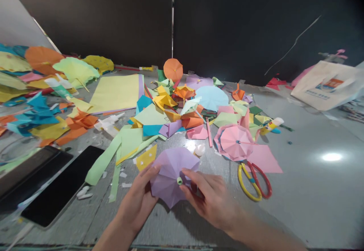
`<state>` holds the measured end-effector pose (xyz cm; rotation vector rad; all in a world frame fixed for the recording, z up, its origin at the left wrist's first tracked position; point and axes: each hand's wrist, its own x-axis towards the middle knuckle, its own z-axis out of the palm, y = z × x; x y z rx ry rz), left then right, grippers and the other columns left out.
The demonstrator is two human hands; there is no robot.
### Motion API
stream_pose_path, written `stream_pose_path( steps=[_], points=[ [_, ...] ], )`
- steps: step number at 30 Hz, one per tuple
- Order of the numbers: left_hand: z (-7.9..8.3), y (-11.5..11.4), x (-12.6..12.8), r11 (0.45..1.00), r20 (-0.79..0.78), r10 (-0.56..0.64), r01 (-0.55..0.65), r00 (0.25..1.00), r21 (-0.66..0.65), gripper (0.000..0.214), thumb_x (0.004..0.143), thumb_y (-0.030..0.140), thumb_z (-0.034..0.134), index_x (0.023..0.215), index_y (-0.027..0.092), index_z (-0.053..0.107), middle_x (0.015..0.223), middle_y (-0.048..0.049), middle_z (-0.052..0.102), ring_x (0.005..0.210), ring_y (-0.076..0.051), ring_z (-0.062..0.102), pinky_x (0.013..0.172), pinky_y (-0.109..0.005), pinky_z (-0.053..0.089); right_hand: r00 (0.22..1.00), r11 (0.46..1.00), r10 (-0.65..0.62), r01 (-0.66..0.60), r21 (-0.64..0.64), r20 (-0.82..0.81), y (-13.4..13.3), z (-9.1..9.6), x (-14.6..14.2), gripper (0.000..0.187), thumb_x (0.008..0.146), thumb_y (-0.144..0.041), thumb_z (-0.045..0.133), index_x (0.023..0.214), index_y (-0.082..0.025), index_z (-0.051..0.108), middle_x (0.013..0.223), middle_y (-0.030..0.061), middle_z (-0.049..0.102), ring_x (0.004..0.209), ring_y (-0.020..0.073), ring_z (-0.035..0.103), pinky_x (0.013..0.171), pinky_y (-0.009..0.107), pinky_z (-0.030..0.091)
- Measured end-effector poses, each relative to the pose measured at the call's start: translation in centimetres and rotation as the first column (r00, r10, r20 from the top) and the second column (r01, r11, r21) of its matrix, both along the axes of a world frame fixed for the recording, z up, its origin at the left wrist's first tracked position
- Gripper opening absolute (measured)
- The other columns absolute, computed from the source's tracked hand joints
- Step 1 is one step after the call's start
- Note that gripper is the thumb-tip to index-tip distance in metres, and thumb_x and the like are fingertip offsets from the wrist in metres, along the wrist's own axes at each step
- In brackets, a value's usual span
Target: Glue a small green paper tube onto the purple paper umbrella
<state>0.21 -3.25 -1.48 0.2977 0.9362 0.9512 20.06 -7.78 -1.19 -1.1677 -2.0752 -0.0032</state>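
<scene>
A purple pleated paper umbrella top point(167, 171) is held just above the table at the front middle. My left hand point(141, 192) grips its left edge, thumb on the upper face and fingers underneath. At the centre stands a small green rolled paper tube point(179, 181). My right hand point(206, 194) has thumb and index finger closed about this tube; its other fingers curl out of sight. Just behind the purple paper sits a small white round cap point(199, 150). To the right lie a pink paper umbrella point(234, 141) and scissors point(253, 181) with yellow and red handles.
Coloured paper scraps and folded pieces point(170, 110) are heaped across the table's middle and left. A black phone point(62, 184) lies front left, near yellow sheets point(115, 91). A glue stick point(271, 126) is right of the pile. A white bag point(327, 86) stands far right, before the dark wall point(241, 23).
</scene>
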Motion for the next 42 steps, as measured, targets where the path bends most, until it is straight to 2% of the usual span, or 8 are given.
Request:
stream_pose_path(
  steps=[4, 8, 14, 20, 25, 31, 42],
  points=[
    [0.15, -0.07, 0.06, 0.999, -0.013, -0.028, 0.029, 1.000, 0.029, 0.035, 0.072, 0.031, 0.094, 0.098, 0.014, 0.077, 0.089, -0.0064, 0.082, 0.074, -0.019, 0.074, 0.070, -0.025, 0.062, 1.000, 1.000, 0.027, -0.027, -0.016, -0.009, -0.09, -0.24, 0.01, 0.019, 0.113, -0.024, 0.047, 0.125, -0.019, 0.061, 0.091, 0.0018, 0.082, 0.067, 0.0130, 0.075, 0.063, 0.025, 0.049],
    [0.37, -0.15, 0.23, 0.998, -0.021, -0.041, 0.042, 0.999, 0.046, 0.032, 0.070, 0.030, 0.095, 0.093, 0.017, 0.078, 0.083, -0.0025, 0.079, 0.072, -0.016, 0.073, 0.069, -0.023, 0.061, 1.000, 0.999, 0.029, -0.029, -0.019, 0.004, -0.25, -0.19, -0.03, 0.019, 0.113, -0.025, 0.047, 0.124, -0.020, 0.061, 0.086, 0.0010, 0.080, 0.067, 0.0134, 0.074, 0.063, 0.025, 0.047],
    [0.47, -0.32, 0.31, 0.995, -0.028, -0.076, 0.078, 0.997, 0.069, 0.037, 0.072, 0.030, 0.094, 0.103, 0.018, 0.079, 0.089, -0.0038, 0.081, 0.075, -0.017, 0.074, 0.075, -0.024, 0.062, 0.999, 0.999, 0.032, -0.031, -0.035, 0.028, -0.22, -0.17, -0.10, 0.019, 0.114, -0.027, 0.044, 0.122, -0.021, 0.061, 0.081, -0.0008, 0.077, 0.065, 0.0136, 0.073, 0.062, 0.026, 0.045],
    [0.31, -0.18, 0.36, 0.994, -0.023, -0.076, 0.078, 0.997, 0.074, 0.032, 0.073, 0.028, 0.093, 0.100, 0.018, 0.079, 0.090, -0.0030, 0.080, 0.079, -0.015, 0.073, 0.076, -0.022, 0.062, 0.999, 0.998, 0.041, -0.039, -0.051, 0.031, -0.32, -0.25, -0.16, 0.020, 0.115, -0.027, 0.041, 0.122, -0.022, 0.059, 0.079, -0.0029, 0.075, 0.063, 0.0134, 0.072, 0.060, 0.027, 0.043],
    [0.42, -0.23, 0.42, 0.999, -0.049, -0.031, 0.033, 0.998, 0.042, 0.038, 0.065, 0.030, 0.097, 0.095, 0.017, 0.078, 0.084, -0.0030, 0.079, 0.075, -0.017, 0.074, 0.071, -0.024, 0.062, 0.998, 0.997, 0.047, -0.045, -0.069, 0.031, -0.36, -0.20, -0.07, 0.020, 0.115, -0.027, 0.041, 0.120, -0.022, 0.059, 0.082, -0.0022, 0.077, 0.066, 0.0138, 0.074, 0.062, 0.028, 0.043],
    [0.57, -0.23, 0.41, 0.999, -0.054, -0.037, 0.039, 0.998, 0.028, 0.044, 0.061, 0.032, 0.099, 0.094, 0.016, 0.077, 0.080, -0.0027, 0.079, 0.071, -0.017, 0.074, 0.068, -0.025, 0.062, 0.998, 0.994, 0.057, -0.055, -0.094, 0.009, -0.27, -0.18, -0.02, 0.017, 0.113, -0.024, 0.044, 0.120, -0.022, 0.059, 0.086, -0.0010, 0.079, 0.069, 0.0141, 0.075, 0.063, 0.027, 0.044],
    [0.51, -0.25, 0.40, 0.996, -0.066, -0.061, 0.065, 0.996, 0.058, 0.046, 0.067, 0.035, 0.096, 0.103, 0.015, 0.076, 0.086, -0.0049, 0.081, 0.073, -0.019, 0.076, 0.070, -0.026, 0.063, 0.998, 0.992, 0.070, -0.069, -0.107, 0.004, -0.24, -0.27, 0.12, 0.015, 0.112, -0.025, 0.046, 0.119, -0.023, 0.059, 0.081, -0.0017, 0.078, 0.062, 0.0142, 0.073, 0.059, 0.027, 0.044]
  ],
)
